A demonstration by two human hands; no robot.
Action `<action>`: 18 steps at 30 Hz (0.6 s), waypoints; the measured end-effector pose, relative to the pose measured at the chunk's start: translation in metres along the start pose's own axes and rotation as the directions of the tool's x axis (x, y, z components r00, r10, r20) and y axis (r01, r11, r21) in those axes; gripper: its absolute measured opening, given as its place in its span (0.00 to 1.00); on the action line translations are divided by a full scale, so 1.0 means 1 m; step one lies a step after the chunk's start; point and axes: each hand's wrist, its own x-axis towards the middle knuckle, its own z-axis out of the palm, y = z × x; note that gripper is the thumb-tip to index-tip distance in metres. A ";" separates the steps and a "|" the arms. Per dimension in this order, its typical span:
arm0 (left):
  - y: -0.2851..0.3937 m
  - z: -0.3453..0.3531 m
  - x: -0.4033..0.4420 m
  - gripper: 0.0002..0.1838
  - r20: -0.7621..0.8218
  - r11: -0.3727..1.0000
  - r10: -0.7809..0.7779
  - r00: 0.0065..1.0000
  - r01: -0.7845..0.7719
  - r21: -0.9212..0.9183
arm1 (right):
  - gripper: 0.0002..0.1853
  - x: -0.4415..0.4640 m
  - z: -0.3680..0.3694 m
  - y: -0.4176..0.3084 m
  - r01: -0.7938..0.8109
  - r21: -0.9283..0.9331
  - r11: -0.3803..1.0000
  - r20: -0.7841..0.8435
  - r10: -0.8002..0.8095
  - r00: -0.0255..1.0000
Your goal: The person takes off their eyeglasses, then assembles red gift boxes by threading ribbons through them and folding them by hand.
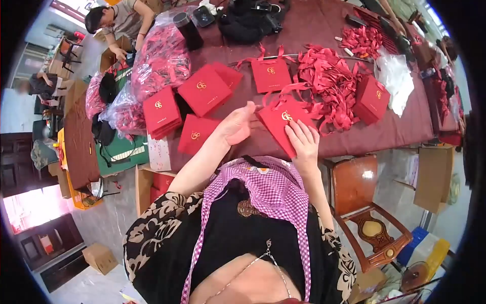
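Note:
A red paper gift bag (277,126) with a gold logo and red ribbon at its top is tilted in front of me at the table's near edge. My right hand (304,142) grips its right side, fingers on the front face; the thumb is hidden. Just left of the bag, my left hand (238,125) is open, its palm turned toward the bag and its fingertips near the upper left corner. Beyond it, another red bag (271,75) lies flat with its ribbon handle spread out. A loose heap of red ribbons (326,81) lies to the right.
Stacks of red bags (205,90) lie on the left, beside plastic sacks of red ribbon (161,61). One more stack (372,100) sits right, near a clear plastic bag (395,81). A black cup (188,31) stands at the back. A wooden chair (357,185) is at right. Another person (126,23) works at far left.

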 end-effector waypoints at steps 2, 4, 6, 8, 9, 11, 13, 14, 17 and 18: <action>-0.004 0.006 0.004 0.24 -0.046 0.991 0.059 0.997 -0.053 0.123 | 0.24 0.001 0.001 -0.006 0.020 0.004 1.000 -0.006 -0.020 1.000; -0.006 0.003 0.013 0.17 -0.121 0.968 0.099 0.988 -0.068 0.241 | 0.25 0.000 0.002 -0.007 0.064 -0.025 0.998 0.001 -0.064 0.998; -0.004 0.000 0.016 0.16 -0.151 0.976 0.057 0.987 -0.023 0.216 | 0.24 0.001 0.000 -0.012 0.092 -0.037 0.995 0.006 -0.092 0.996; 0.000 -0.005 0.020 0.14 -0.181 0.981 0.011 0.983 0.025 0.192 | 0.23 -0.002 -0.001 -0.013 0.095 -0.032 0.995 0.004 -0.095 0.996; 0.002 -0.009 0.024 0.13 -0.155 0.989 -0.050 0.987 0.070 0.132 | 0.23 -0.003 -0.002 -0.012 0.110 -0.032 0.993 0.020 -0.110 0.994; 0.006 -0.016 0.029 0.14 -0.140 0.988 -0.101 0.985 0.116 0.105 | 0.23 -0.005 -0.003 -0.013 0.124 -0.030 0.992 0.035 -0.123 0.992; 0.009 -0.017 0.035 0.14 -0.127 0.987 -0.125 0.984 0.136 0.084 | 0.21 -0.007 -0.003 -0.014 0.155 -0.032 0.987 0.016 -0.154 0.988; 0.010 -0.015 0.037 0.14 -0.112 0.986 -0.148 0.983 0.156 0.064 | 0.20 -0.008 -0.004 -0.016 0.156 -0.032 0.987 0.020 -0.156 0.988; 0.013 -0.014 0.048 0.13 -0.125 0.974 -0.140 0.982 0.160 0.160 | 0.19 -0.007 -0.007 -0.019 0.173 -0.027 0.985 0.043 -0.172 0.984; 0.011 -0.012 0.052 0.11 -0.154 0.964 -0.107 0.982 0.140 0.226 | 0.20 -0.006 -0.008 -0.021 0.177 -0.025 0.984 0.037 -0.176 0.984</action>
